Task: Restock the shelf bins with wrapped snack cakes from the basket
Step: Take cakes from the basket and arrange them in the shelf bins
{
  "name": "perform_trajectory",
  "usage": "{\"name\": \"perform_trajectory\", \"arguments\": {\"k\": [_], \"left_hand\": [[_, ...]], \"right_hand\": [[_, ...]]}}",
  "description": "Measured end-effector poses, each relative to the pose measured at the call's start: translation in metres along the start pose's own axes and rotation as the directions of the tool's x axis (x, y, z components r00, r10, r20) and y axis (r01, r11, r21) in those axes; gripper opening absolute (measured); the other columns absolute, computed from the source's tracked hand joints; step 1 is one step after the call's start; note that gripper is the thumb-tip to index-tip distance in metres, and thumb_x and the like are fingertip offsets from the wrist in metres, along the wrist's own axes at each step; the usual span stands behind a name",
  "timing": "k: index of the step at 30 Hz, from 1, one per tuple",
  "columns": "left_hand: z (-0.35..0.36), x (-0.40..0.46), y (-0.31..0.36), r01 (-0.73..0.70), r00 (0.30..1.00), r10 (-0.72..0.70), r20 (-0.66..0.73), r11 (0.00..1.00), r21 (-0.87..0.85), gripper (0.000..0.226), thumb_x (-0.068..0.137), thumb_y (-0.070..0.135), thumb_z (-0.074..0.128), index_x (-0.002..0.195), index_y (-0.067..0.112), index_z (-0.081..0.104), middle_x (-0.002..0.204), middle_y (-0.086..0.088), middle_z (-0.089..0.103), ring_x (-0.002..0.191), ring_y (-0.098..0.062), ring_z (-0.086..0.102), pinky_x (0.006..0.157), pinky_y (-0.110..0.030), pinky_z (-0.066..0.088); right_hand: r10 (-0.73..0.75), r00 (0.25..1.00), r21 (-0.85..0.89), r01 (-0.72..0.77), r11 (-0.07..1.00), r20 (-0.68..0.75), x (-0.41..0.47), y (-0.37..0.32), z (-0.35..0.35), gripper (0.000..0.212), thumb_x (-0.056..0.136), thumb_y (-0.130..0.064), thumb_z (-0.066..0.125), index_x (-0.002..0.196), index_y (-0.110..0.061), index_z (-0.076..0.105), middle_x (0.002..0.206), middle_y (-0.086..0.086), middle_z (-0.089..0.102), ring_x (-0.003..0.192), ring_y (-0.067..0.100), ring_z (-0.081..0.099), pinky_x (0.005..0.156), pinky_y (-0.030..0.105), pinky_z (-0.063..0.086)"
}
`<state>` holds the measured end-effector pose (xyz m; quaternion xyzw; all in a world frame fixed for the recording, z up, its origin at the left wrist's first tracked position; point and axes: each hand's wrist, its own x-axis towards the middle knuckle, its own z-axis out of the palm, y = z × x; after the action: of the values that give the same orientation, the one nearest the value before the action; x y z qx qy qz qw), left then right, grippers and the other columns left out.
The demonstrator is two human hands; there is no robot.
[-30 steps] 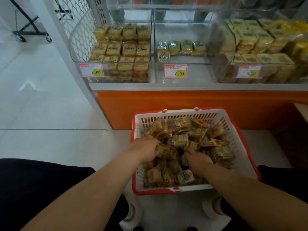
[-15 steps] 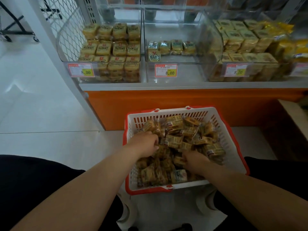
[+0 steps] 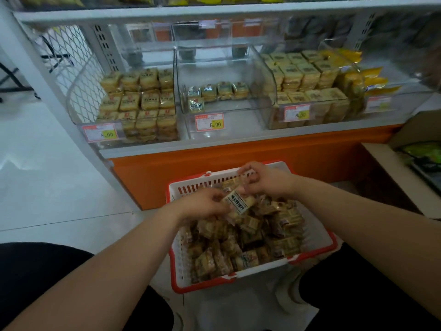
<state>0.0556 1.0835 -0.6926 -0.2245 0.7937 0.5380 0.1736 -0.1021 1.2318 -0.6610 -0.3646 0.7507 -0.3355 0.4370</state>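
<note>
Both forearms reach forward from the bottom edge of the head view, over a white basket with red rim [image 3: 310,253] that stands on the floor at 6 o'clock. The left hand [image 3: 202,204] is held palm down above the basket's left half. The right hand [image 3: 267,179] is raised over the basket's far wall, its wrist bent inward towards the left hand.

The basket's far wall is partly hidden behind the hands. The printing on the wrappers is too blurred to read. The upper shelf is cut off at the top edge.

The left fingers are curled and pinch the near end of a wrapped snack cake with a white label [image 3: 237,204], held just above the pile. The right fingers are bent and pinch a second wrapped cake [image 3: 232,182] at its far end; the two cakes touch between the hands.

The loose wrapped snack cakes [image 3: 250,237] fill the basket. At 12 o'clock the middle shelf bin [image 3: 222,125] holds only one row of cakes; the left bin [image 3: 78,101] and right bin [image 3: 270,118] are stacked high.
</note>
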Motion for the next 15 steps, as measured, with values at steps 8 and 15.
{"name": "perform_trajectory", "arguments": {"k": [8, 15], "left_hand": [[-0.022, -0.014, 0.055, -0.066, 0.974, -0.011, -0.228, 0.942, -0.329, 0.034, 0.091, 0.028, 0.070, 0.116, 0.008, 0.060, 0.100, -0.009, 0.076, 0.095, -0.022, 0.073, 0.067, -0.025, 0.054], [-0.063, -0.013, 0.097, -0.107, 0.954, 0.044, -0.296, 0.975, -0.197, 0.028, 0.088, 0.032, 0.073, 0.105, 0.011, 0.064, 0.091, -0.007, 0.076, 0.079, -0.016, 0.071, 0.073, -0.030, 0.053]], "right_hand": [[-0.231, 0.963, -0.633, 0.092, 0.769, -0.141, -0.045, -0.055, -0.015, 0.088, 0.073, -0.056, 0.076, 0.141, -0.023, 0.030, 0.135, -0.008, 0.032, 0.110, 0.011, 0.050, 0.088, 0.034, 0.051], [-0.361, 0.893, -0.544, 0.169, 0.822, -0.268, -0.014, -0.078, -0.023, 0.082, 0.079, -0.046, 0.075, 0.141, -0.021, 0.030, 0.133, -0.006, 0.032, 0.105, 0.007, 0.046, 0.080, 0.019, 0.042]]}}
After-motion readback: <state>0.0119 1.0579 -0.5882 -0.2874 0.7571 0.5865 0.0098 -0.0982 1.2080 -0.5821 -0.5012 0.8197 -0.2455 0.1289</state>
